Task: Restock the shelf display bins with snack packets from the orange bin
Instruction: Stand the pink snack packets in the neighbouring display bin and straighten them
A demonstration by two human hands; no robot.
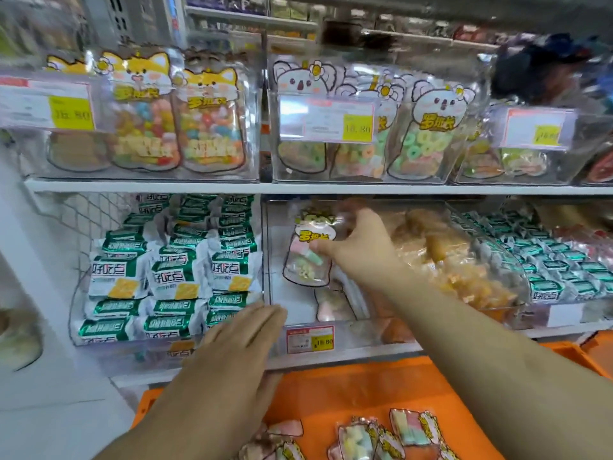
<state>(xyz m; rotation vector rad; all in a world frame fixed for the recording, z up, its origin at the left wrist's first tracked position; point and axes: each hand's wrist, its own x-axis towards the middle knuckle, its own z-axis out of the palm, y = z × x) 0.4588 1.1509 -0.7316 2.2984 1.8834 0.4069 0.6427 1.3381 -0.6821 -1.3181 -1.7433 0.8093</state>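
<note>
The right hand (360, 247) pinches 1 snack packet (306, 252) upright inside the clear display bin (275, 287) on the lower shelf. The left hand (238, 346), fingers straight, its grip open, rests at that bin's near-left edge. More packets (381, 436) lie in the near orange bin (348, 386).

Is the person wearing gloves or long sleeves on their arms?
No. Both the left hand and the right hand are bare, with no gloves. Both forearms are bare as far as the picture shows, so no sleeves can be seen. I see no watch, ring or bracelet either.
</note>
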